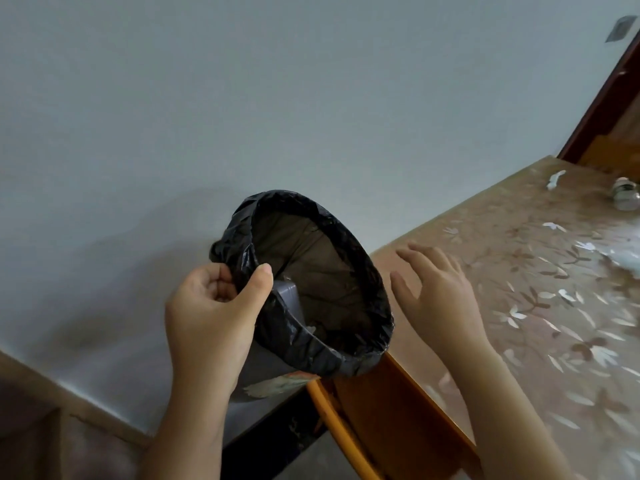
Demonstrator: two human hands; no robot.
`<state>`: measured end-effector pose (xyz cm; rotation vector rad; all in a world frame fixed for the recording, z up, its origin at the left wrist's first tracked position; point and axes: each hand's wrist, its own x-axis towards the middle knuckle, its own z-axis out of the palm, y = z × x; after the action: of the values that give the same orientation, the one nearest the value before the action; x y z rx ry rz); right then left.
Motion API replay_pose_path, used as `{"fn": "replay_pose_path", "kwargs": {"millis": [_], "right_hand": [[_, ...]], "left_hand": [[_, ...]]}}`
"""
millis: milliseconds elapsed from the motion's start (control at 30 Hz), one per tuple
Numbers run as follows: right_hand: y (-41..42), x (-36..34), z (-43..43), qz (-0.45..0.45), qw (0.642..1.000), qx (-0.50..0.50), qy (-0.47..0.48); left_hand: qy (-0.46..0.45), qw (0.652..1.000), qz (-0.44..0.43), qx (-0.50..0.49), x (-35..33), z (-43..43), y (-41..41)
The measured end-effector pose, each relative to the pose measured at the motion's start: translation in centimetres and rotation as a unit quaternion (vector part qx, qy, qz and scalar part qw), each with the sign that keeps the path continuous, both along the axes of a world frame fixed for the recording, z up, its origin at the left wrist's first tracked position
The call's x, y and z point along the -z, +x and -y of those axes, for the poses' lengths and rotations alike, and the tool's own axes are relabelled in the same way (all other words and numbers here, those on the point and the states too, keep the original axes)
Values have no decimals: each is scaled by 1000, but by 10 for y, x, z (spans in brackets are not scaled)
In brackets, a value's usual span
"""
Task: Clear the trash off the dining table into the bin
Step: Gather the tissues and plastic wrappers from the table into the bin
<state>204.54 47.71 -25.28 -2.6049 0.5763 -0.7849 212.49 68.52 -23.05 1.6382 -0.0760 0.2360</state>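
My left hand (211, 306) grips the bin (313, 289) by its rim at about 9 o'clock of the opening, thumb inside, fingers curled tight over the black liner (349, 237) outside. The bin is lifted and tilted, its mouth facing me and the table edge (391, 372), with its 4 o'clock rim touching or just beside that edge; I can't tell which. The bin is nearly empty, with a small pale scrap low inside.

My right hand (440, 292) is open with fingers spread wide, holding nothing. It hovers over the dining table (502, 237) just right of the bin; whether the palm touches the surface I can't tell.

To do this step well, I'd keep the rim below table level and tight against the edge, then sweep with a flat palm toward 9 o'clock so scraps fall in, not onto the floor. My thumb should keep the liner pinned so it doesn't slip.

The trash sits well away from the bin: white crumpled bits (620, 254) at 3 o'clock of the frame, a torn white scrap (556, 179) at 2 o'clock, and a small glass-like jar (625, 197) near it, blurred. The jar is probably not trash and sits beside the sweep path. The floral table cover has pale leaf marks that look like scraps, so they are easy to confuse. A wooden chair back (332, 420) below the edge crowds the bin.
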Motion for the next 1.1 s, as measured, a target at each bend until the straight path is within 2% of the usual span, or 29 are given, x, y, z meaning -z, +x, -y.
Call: {"fn": "replay_pose_path", "kwargs": {"millis": [267,667,867,1100], "right_hand": [[-105,14,50,-52,989,141,-6],[-332,62,126,-86,949,295,67],[-421,86,116,-108,909,388,107],[-494,103,70,-120,837,511,152]], "left_hand": [[-8,995,28,93,-7,55,-50],[40,964,8,263,27,205,-211],[52,924,-46,377,45,245,-273],[99,850,-103,507,72,270,-324]]}}
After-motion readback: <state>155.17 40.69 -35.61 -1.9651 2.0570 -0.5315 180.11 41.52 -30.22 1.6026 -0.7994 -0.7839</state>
